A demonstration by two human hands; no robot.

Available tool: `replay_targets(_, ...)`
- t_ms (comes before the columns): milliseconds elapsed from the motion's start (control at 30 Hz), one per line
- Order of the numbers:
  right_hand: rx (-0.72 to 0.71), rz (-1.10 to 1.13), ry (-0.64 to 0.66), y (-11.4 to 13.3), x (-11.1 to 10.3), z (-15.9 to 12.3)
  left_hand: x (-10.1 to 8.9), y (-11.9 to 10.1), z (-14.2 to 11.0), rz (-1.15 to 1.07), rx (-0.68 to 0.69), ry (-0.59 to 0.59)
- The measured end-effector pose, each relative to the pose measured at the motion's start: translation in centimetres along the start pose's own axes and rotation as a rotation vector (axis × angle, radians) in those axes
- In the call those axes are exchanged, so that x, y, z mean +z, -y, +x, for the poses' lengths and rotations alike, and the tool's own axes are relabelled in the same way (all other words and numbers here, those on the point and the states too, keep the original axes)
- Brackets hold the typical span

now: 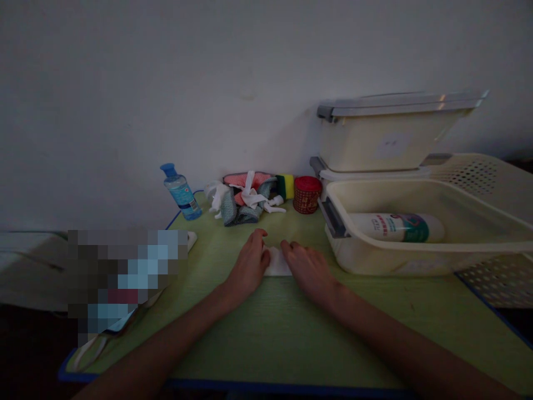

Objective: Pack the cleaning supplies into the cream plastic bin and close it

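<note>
My left hand (250, 264) and my right hand (306, 266) rest side by side on a small white folded cloth (277, 264) in the middle of the green table (266, 333). Both hands lie flat with fingers stretched forward, pressing the cloth's left and right edges. Most of the cloth shows only in the gap between them.
At the back lie a blue-capped clear bottle (181, 191), a heap of rags and cloths (247, 200), a yellow-green sponge (286, 186) and a red mesh cup (307, 194). A cream tub (416, 244) holding a spray can (395, 226) sits right, with lidded bins (391, 133) behind.
</note>
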State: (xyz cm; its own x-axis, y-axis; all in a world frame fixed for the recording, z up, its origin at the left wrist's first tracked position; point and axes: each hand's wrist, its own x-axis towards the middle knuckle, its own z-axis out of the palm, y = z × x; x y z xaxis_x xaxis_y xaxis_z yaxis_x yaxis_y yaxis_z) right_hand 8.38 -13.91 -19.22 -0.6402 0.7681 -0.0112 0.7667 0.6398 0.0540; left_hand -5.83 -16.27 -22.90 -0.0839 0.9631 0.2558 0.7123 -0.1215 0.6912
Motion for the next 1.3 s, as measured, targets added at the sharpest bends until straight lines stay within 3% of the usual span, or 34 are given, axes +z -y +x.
replay_targets(167, -0.014, -0.02, -0.073, -0.2, 0.5, 0.3, -0.2, 0.4, 0.4, -0.076, -0.096, 0.0)
replay_targets(333, 0.029, -0.036, -0.105, -1.0, 1.0, 0.8, -0.2, 0.3, 0.1, -0.035, -0.067, -0.046)
replay_targets(567, 0.032, 0.019, -0.072, -1.2, 0.8, 0.7, -0.7, 0.2, -0.7, 0.361, 0.009, -0.015)
replay_targets(633, 0.026, 0.033, -0.069, -1.3, 0.8, 0.7, -0.9, 0.4, -0.7, 0.43, 0.077, -0.008)
replay_targets(800, 0.016, 0.074, -0.056, -1.4, 0.7, 0.7, -0.8, 0.7, -0.3, 0.499, 0.519, 0.036)
replay_targets(867, 0.016, 0.081, -0.047, -1.5, 0.7, 0.8, -0.9, 0.7, -0.2, 0.518, 0.601, 0.09)
replay_targets(1300, 0.042, 0.139, 0.001, -1.6, 0.6, 0.8, -1.8, 0.0, -0.6, 0.584, 0.556, 0.301)
